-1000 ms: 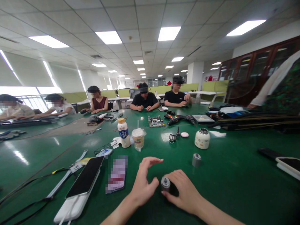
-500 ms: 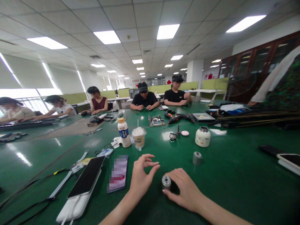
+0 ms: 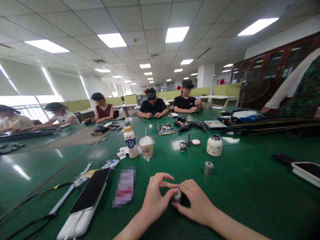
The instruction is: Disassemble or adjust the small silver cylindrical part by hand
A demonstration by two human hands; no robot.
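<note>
A small silver metal cylinder point(image 3: 177, 196) stands on the green table, low in the middle of the view. My right hand point(image 3: 196, 202) has its thumb and fingers around the cylinder's right side. My left hand point(image 3: 158, 194) reaches in from the left, its thumb and fingertips at the cylinder's top; whether a small part is between them is hidden. A second metal cylinder point(image 3: 208, 169) stands upright farther back on the right. Behind that is a white jar point(image 3: 214, 145) with an open metal neck.
A phone point(image 3: 125, 186), a white power bank point(image 3: 77, 224) under a dark phone, a bottle point(image 3: 131, 142) and a plastic cup point(image 3: 146, 147) are to the left. Farther back lie a circuit board point(image 3: 165, 129) and power drills point(image 3: 191, 125). Several people sit across the table.
My left hand has moved right, and its fingertips have come onto the top of the cylinder. My right hand keeps its grip. The view has shifted slightly.
</note>
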